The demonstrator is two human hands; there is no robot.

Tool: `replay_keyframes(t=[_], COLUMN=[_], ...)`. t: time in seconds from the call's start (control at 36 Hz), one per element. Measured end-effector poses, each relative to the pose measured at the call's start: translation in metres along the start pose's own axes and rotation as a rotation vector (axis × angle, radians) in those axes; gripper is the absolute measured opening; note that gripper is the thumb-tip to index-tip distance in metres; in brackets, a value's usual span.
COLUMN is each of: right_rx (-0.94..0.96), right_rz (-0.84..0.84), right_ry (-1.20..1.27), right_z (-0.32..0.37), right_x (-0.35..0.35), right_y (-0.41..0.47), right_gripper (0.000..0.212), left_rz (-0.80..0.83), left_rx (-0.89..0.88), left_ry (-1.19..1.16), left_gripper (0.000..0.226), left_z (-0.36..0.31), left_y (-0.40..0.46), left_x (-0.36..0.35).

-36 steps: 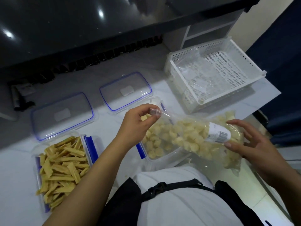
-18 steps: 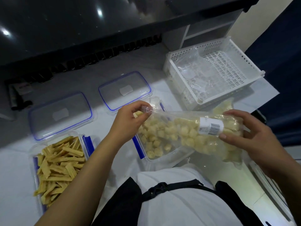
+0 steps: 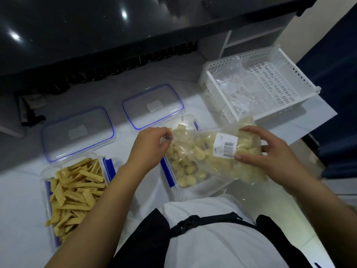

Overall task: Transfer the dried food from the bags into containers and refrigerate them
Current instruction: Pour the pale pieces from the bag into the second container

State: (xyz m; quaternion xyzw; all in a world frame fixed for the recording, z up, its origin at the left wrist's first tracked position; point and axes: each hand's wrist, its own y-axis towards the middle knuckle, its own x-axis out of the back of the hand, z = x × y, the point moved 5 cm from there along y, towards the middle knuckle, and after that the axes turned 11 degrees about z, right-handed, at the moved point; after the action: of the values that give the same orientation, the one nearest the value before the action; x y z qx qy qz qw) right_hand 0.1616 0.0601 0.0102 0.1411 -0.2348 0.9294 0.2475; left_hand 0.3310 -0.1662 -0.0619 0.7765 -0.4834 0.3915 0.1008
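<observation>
The person stands over the white surface (image 3: 23,190) with a clear bag (image 3: 216,151) of pale round dried pieces held across the open container (image 3: 185,167) in front of them; the left hand (image 3: 152,146) is pinched shut on the bag's mouth, fingers curled tight on the plastic, while the right hand (image 3: 268,153) is closed around the bag's far end, thumb under the barcode label (image 3: 226,145) and fingers over the top. Since a second ago the right hand has lifted that end higher and drawn it inward, so the bag now slopes down toward its mouth; more pieces lie in the container than before, though most of the load is inside the bag. To my eye the pour is under way and well short of done; the bag wants more tilt, and the mouth must stay over the container or pieces will spill onto the surface. To the left, a second container (image 3: 50,176) already sits full of tan strips (image 3: 75,192); both blue-rimmed lids (image 3: 77,132) rest flat behind their containers, not yet fitted. An emptied clear bag (image 3: 231,82) lies in the white basket (image 3: 289,97) at the back right; sealing and refrigerating remain.
</observation>
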Motion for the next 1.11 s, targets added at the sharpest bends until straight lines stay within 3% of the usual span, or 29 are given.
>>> replay_keyframes(t=[0.11, 0.31, 0.42, 0.53, 0.61, 0.75, 0.83, 1.11], right_rx=[0.016, 0.058, 0.138, 0.066, 0.003, 0.076, 0.026, 0.077], right_rz=[0.023, 0.015, -0.008, -0.07, -0.136, -0.076, -0.09, -0.191], right_ry=[0.108, 0.311, 0.456, 0.346, 0.31, 0.415, 0.346, 0.087], right_z=[-0.003, -0.001, 0.009, 0.0, -0.012, 0.001, -0.002, 0.018], right_x=[-0.001, -0.001, 0.005, 0.002, 0.0, -0.001, -0.005, -0.001], right_y=[0.002, -0.004, -0.007, 0.0, 0.003, 0.001, 0.006, 0.008], right_gripper=[0.053, 0.038, 0.049, 0.056, 0.048, 0.03, 0.02, 0.02], left_rz=[-0.052, -0.097, -0.119, -0.105, -0.083, -0.117, -0.1, -0.099], left_rx=[-0.058, -0.075, -0.075, -0.06, -0.065, -0.076, -0.066, -0.078], left_ry=[0.125, 0.15, 0.127, 0.17, 0.197, 0.217, 0.239, 0.207], left_gripper=[0.011, 0.011, 0.011, 0.012, 0.011, 0.011, 0.013, 0.016], left_z=[-0.003, 0.002, 0.003, 0.006, 0.01, 0.011, 0.012, 0.014], left_y=[0.0, 0.002, 0.002, 0.004, 0.005, 0.004, 0.006, 0.002], left_x=[0.001, 0.0, 0.004, 0.003, 0.0, 0.0, -0.002, -0.007])
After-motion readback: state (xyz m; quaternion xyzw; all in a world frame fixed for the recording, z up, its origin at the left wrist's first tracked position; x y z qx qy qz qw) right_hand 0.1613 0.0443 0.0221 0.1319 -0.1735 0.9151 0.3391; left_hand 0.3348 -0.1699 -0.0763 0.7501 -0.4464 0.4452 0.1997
